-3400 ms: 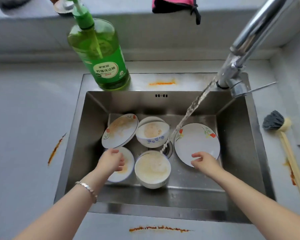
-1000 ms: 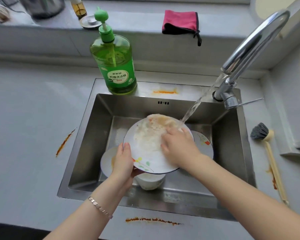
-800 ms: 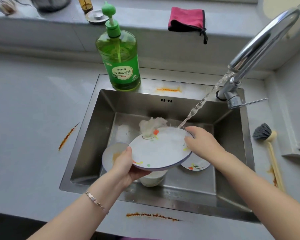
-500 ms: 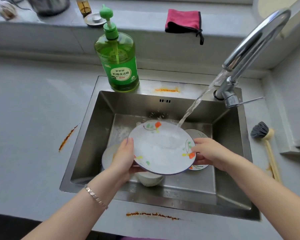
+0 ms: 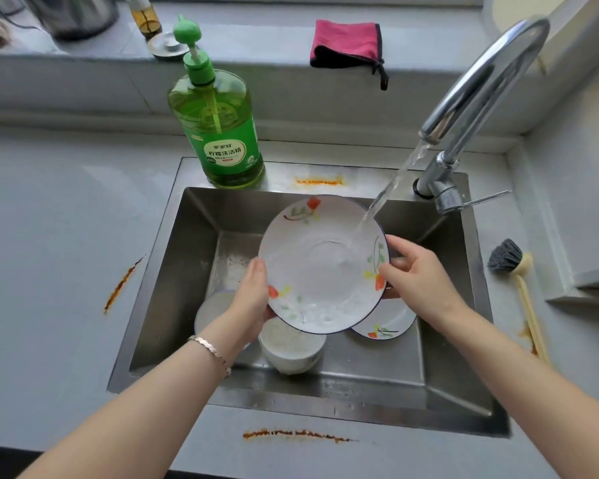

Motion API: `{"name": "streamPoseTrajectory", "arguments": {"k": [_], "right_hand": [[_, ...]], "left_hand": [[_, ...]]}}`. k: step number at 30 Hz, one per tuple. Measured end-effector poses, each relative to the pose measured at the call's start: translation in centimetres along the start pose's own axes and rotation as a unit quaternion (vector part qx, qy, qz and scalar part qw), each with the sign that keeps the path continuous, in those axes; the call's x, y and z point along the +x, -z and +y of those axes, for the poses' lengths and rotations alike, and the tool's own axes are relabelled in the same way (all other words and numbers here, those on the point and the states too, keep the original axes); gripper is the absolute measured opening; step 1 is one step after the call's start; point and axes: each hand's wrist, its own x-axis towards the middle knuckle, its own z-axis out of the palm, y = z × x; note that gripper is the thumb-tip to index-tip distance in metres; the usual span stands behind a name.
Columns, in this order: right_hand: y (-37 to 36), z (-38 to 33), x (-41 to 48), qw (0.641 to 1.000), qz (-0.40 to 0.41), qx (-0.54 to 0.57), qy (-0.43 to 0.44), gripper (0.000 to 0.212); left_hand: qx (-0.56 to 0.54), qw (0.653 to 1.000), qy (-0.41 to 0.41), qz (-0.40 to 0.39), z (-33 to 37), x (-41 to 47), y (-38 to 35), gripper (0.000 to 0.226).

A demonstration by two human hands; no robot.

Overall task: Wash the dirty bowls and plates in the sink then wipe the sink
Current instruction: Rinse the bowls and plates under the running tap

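A white flowered plate (image 5: pixel 320 267) is held tilted above the steel sink (image 5: pixel 163 278), its face toward me and rinsed clean. My left hand (image 5: pixel 251 299) grips its left rim, thumb on the face. My right hand (image 5: pixel 417 271) grips its right rim. Water from the faucet (image 5: pixel 481 98) strikes the plate's upper right. Below it stand a dirty white bowl (image 5: pixel 291 347), a second flowered plate (image 5: pixel 388 323) and part of a dirty plate (image 5: pixel 211 305) behind my left wrist.
A green dish soap bottle (image 5: pixel 218 133) stands on the sink's back ledge. A pink cloth (image 5: pixel 346 43) lies on the sill. A dish brush (image 5: pixel 512 271) rests on the counter at right. Orange stains mark the counter (image 5: pixel 49 236) around the sink.
The plate's food residue has washed off under the stream. My right hand moved from rubbing its face to gripping its right rim, and the plate rose and tilted toward me.
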Motion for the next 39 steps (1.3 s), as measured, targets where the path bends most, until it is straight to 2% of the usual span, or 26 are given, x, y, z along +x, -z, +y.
{"name": "streamPoseTrajectory", "arguments": {"k": [4, 7, 9, 11, 13, 15, 17, 18, 20, 21, 22, 24, 26, 30, 33, 35, 37, 39], "right_hand": [[0.6, -0.7, 1.0, 0.996, -0.025, -0.045, -0.066, 0.043], [0.5, 1.0, 0.9, 0.987, -0.028, 0.007, -0.157, 0.037], [-0.3, 2.7, 0.4, 0.979, -0.036, 0.044, -0.196, 0.040], [-1.6, 3.8, -0.1, 0.973, -0.044, 0.084, -0.211, 0.047], [-3.0, 4.3, -0.4, 0.972, -0.044, 0.121, -0.197, 0.049], [-4.1, 3.8, -0.4, 0.980, -0.043, 0.128, -0.147, 0.044], [-4.8, 3.5, -0.1, 0.997, -0.040, 0.045, -0.053, 0.041], [-4.9, 3.5, 0.0, 0.998, -0.038, -0.055, -0.004, 0.040], [-5.2, 3.1, -0.5, 0.956, -0.052, -0.280, 0.071, 0.047], [-5.5, 2.7, -1.1, 0.930, -0.078, -0.342, 0.110, 0.055], [-6.0, 2.3, -1.5, 0.915, -0.114, -0.358, 0.146, 0.064], [-7.0, 1.4, -2.2, 0.903, -0.196, -0.330, 0.192, 0.064], [-8.0, 1.2, -1.9, 0.893, -0.244, -0.309, 0.218, 0.050], [-10.2, 1.4, -1.4, 0.908, -0.148, -0.283, 0.270, 0.022], [-9.8, 1.7, -1.2, 0.917, -0.070, -0.264, 0.289, 0.021], [-8.4, 1.2, -0.8, 0.957, -0.042, -0.170, 0.230, 0.011], [-6.6, 0.7, -0.3, 0.993, -0.031, 0.016, 0.117, 0.017], [-4.5, 1.0, 0.2, 0.989, 0.002, 0.143, 0.031, 0.017]], "left_hand": [[-0.039, 0.992, 0.111, -0.032, -0.9, -1.0, 0.1, 0.047], [-0.039, 0.991, 0.123, -0.037, -0.4, -1.8, 1.2, 0.044], [0.019, 0.997, 0.072, -0.022, 0.1, -2.1, 2.0, 0.037], [0.098, 0.995, -0.017, 0.009, 0.6, -2.2, 3.1, 0.030], [0.136, 0.984, -0.110, 0.034, 1.2, -2.5, 4.0, 0.023], [0.129, 0.978, -0.159, 0.050, 1.8, -2.9, 4.6, 0.018], [0.098, 0.981, -0.157, 0.062, 2.4, -3.2, 5.1, 0.018], [0.081, 0.984, -0.142, 0.071, 2.7, -3.4, 5.3, 0.018], [0.060, 0.989, -0.103, 0.092, 3.2, -3.6, 5.7, 0.018], [0.053, 0.990, -0.084, 0.097, 3.5, -3.6, 5.9, 0.019], [0.048, 0.992, -0.065, 0.097, 3.8, -3.7, 6.2, 0.019], [0.045, 0.994, -0.030, 0.096, 4.3, -4.0, 6.5, 0.022], [0.046, 0.994, -0.009, 0.100, 4.7, -4.3, 6.6, 0.030], [0.078, 0.993, -0.016, 0.092, 5.2, -5.0, 5.3, 0.037], [0.064, 0.994, -0.045, 0.072, 6.0, -5.6, 3.5, 0.030], [0.091, 0.991, -0.088, 0.038, 6.5, -5.7, 2.3, 0.033], [0.141, 0.978, -0.156, 0.013, 6.7, -5.5, 1.1, 0.035], [0.206, 0.954, -0.220, 0.013, 6.4, -5.0, 0.5, 0.032]]}}
